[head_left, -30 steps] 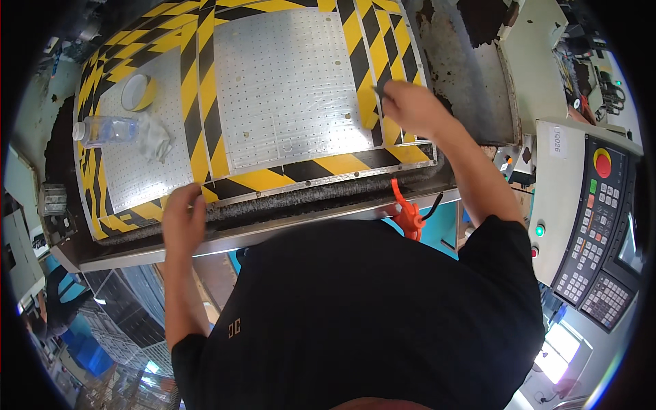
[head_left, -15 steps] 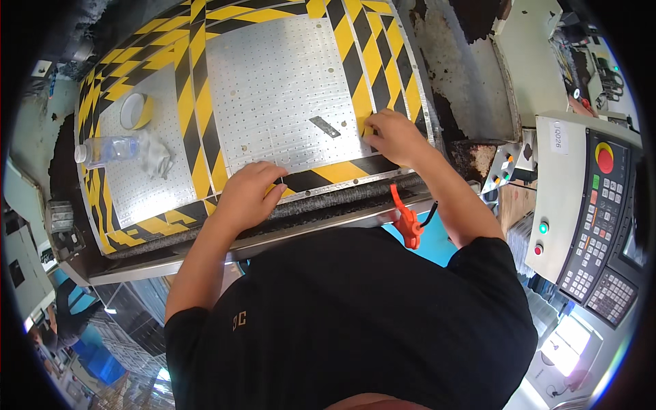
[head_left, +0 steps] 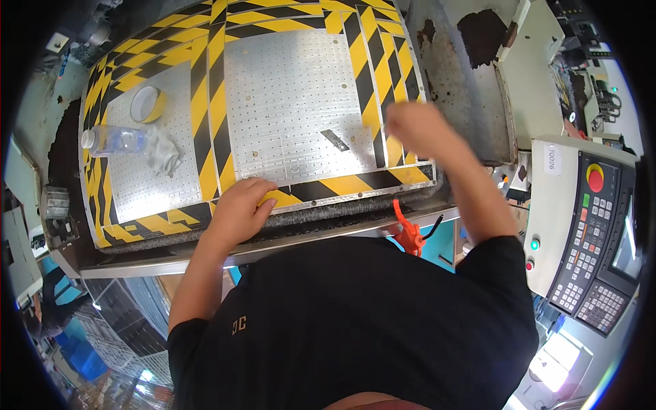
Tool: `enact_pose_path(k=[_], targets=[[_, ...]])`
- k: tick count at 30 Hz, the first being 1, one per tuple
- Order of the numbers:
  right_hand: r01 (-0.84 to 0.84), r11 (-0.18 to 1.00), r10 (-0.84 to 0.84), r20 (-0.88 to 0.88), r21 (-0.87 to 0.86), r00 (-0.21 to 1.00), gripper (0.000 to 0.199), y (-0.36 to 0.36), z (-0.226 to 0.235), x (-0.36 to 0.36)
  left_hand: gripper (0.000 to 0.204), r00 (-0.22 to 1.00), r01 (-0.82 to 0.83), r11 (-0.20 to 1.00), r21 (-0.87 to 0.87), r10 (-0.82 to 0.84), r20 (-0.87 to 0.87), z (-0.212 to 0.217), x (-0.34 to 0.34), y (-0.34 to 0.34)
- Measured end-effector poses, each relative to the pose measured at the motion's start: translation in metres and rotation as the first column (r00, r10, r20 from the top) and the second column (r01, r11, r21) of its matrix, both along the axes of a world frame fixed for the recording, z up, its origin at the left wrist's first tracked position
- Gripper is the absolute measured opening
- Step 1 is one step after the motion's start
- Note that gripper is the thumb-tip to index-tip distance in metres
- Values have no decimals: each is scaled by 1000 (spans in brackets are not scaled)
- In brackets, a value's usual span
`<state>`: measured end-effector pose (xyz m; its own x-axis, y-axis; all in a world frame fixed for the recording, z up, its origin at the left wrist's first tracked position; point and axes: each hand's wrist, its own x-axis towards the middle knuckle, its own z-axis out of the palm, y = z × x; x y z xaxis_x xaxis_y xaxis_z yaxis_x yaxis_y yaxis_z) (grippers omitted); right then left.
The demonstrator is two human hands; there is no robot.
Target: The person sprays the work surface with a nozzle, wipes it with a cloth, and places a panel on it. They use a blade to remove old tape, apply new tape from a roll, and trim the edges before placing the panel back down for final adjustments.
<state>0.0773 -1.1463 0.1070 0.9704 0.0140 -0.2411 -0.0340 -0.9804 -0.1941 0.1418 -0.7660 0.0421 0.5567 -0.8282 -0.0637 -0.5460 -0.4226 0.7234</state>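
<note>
A person leans over a perforated metal worktop (head_left: 294, 102) bordered with yellow-and-black hazard tape (head_left: 205, 130). The left hand (head_left: 240, 205) lies flat, fingers together, pressing a tape strip at the near edge. The right hand (head_left: 418, 126) is blurred above the tape on the right border; whether its fingers are apart or together cannot be told. A small dark flat piece (head_left: 335, 139) lies loose on the plate between the hands. Pressing the strip down well likely calls for firm, even strokes along the edge
</note>
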Motion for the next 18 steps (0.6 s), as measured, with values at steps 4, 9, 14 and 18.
enact_pose_path(k=[4, 9, 14, 18], targets=[[-43, 984, 76, 188, -174, 979, 21, -18, 96, 58, 25, 997, -67, 997, 38, 68, -23, -1, 1, 16], [-77, 865, 107, 32, -496, 994, 23, -7, 206, 117, 25, 989, -130, 991, 16, 131, -65, -1, 0, 24], [-37, 900, 49, 15, -435, 999, 25, -5, 250, 138, 25, 983, -160, 987, 32, 162, -87, -1, -2, 24], [53, 873, 29, 160, -485, 987, 26, -7, 283, 143, 25, 983, -139, 988, 72, 146, -108, 0, -3, 21]])
